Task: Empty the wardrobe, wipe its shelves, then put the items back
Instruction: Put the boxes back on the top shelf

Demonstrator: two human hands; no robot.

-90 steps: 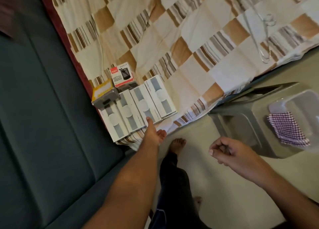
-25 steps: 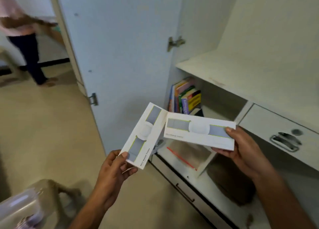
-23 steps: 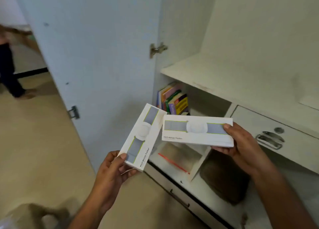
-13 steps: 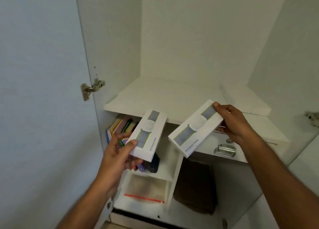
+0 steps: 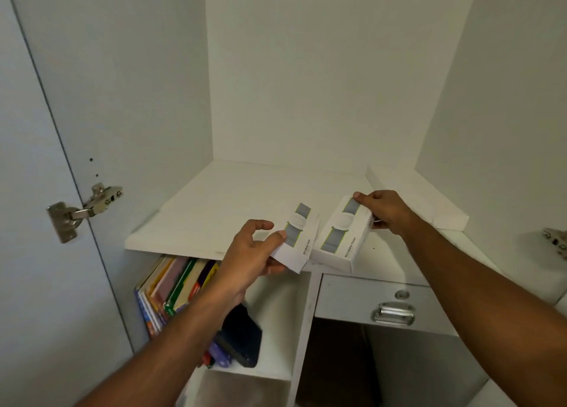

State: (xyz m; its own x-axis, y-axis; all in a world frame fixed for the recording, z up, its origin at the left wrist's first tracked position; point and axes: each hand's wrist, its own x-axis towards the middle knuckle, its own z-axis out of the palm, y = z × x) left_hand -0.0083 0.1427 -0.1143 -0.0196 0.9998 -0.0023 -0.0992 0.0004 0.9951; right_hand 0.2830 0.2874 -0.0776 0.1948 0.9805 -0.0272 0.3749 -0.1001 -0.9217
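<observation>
I face the open white wardrobe, with its wide shelf point(image 5: 214, 210) at chest height. My left hand point(image 5: 254, 253) pinches the near end of a white tracker box point(image 5: 299, 237) whose far end lies over the shelf's front edge. My right hand point(image 5: 383, 210) grips the far end of a second white tracker box point(image 5: 340, 237), which rests on the shelf just to the right. The two boxes lie side by side, nearly touching.
Under the shelf, a cubby holds several upright books point(image 5: 175, 290) and dark items point(image 5: 242, 336). A drawer with a metal handle point(image 5: 392, 313) sits below right. A loose white board point(image 5: 417, 197) lies at the shelf's back right. The open door point(image 5: 36, 191) stands left.
Earlier the boxes lay on the bed; I carried two to the wardrobe. In the last half second both hands moved forward and lowered the boxes onto the shelf's front edge.
</observation>
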